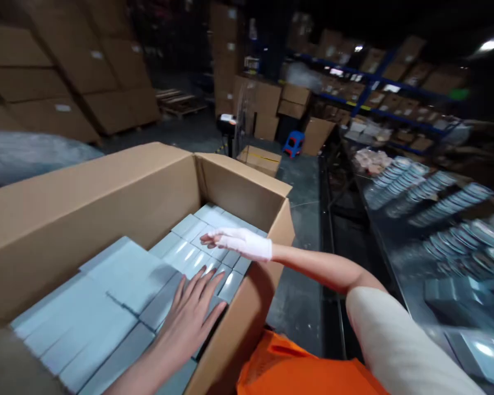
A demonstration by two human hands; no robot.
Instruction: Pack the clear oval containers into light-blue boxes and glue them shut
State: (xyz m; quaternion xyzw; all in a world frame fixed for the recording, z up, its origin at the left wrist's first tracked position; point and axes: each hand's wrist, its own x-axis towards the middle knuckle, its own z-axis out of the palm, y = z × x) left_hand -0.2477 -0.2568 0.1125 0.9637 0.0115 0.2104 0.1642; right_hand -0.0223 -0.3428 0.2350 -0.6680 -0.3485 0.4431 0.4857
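Note:
A large open cardboard carton point(230, 181) holds rows of pale, light-blue small boxes point(119, 263), packed close together. My bare left hand point(193, 312) lies over the boxes near the carton's right wall, fingers spread and holding nothing. Farther in, my right hand point(241, 242), in a white glove with bare fingertips, stretches over the lower boxes point(189, 252) at the far end. Its fingers are extended and nothing shows in them; whether it touches the boxes I cannot tell. The boxes at the near left stand higher than those under my right hand.
On the right runs a metal worktable point(387, 230) with stacks of round, disc-like items point(453, 203) and more pale boxes point(473, 351). Brown cartons point(66, 71) are piled at the back left. A blue stool point(293, 142) and blue-framed shelving point(374, 82) stand behind.

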